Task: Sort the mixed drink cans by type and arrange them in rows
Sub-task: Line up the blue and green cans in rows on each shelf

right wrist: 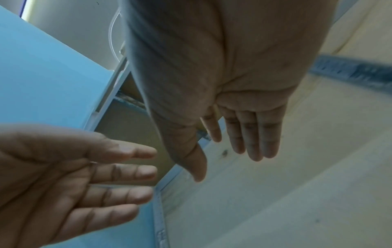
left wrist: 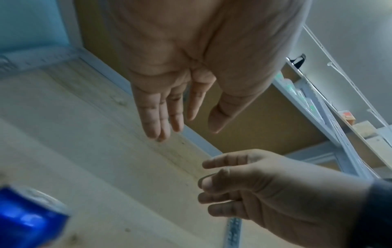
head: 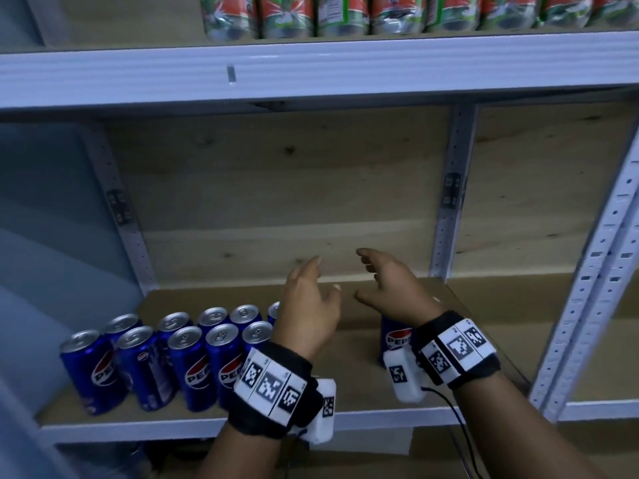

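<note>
Two rows of blue Pepsi cans [head: 186, 357] stand upright on the left half of the lower shelf [head: 363, 418]. One more blue Pepsi can [head: 396, 337] stands alone under my right wrist, mostly hidden by it. My left hand [head: 311, 299] and right hand [head: 387, 281] hover above the shelf's middle, palms facing each other, fingers straight and holding nothing. The left wrist view shows my left hand [left wrist: 180, 100] open, the right hand [left wrist: 265, 193] below it, and one blue can [left wrist: 27, 216] at the corner. The right wrist view shows my right hand [right wrist: 233, 125] open too.
Green and red cans [head: 380, 15] line the upper shelf [head: 311, 74]. White perforated uprights [head: 587, 271] stand at the right and at the wooden back panel [head: 276, 202]. A blue wall [head: 52, 219] borders the left.
</note>
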